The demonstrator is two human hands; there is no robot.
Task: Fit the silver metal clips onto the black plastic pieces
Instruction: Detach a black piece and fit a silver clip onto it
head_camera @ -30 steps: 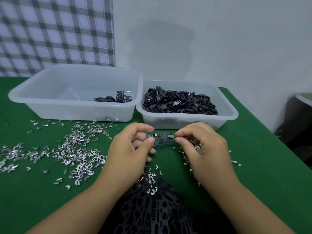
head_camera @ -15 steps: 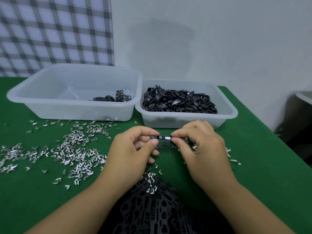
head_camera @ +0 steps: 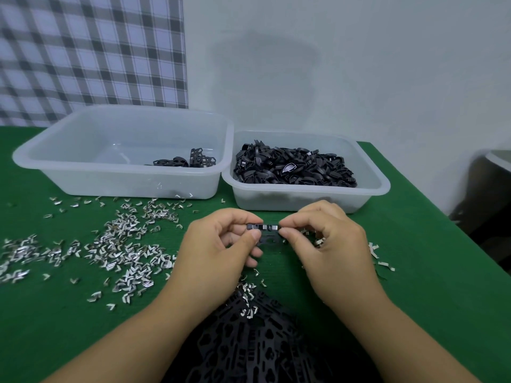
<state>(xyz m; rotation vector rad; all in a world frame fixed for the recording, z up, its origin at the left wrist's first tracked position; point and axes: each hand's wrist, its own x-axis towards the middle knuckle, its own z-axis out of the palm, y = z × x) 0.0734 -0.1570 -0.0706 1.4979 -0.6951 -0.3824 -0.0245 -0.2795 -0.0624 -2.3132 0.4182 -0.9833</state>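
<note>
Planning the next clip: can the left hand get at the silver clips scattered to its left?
Probably yes: the silver clips lie loose on the green table beside the left hand, nothing between. It pinches the black piece, though, so the right hand would have to hold that alone.

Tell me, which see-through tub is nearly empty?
The left tub: only a few black pieces lie in it, while the right tub is heaped full.

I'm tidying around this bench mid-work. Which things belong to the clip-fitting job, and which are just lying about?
Job: black plastic piece held by left hand and right hand; loose silver clips; near pile of black pieces; left tub; right tub.
Lying about: checked cloth; dark object at right edge.
</note>
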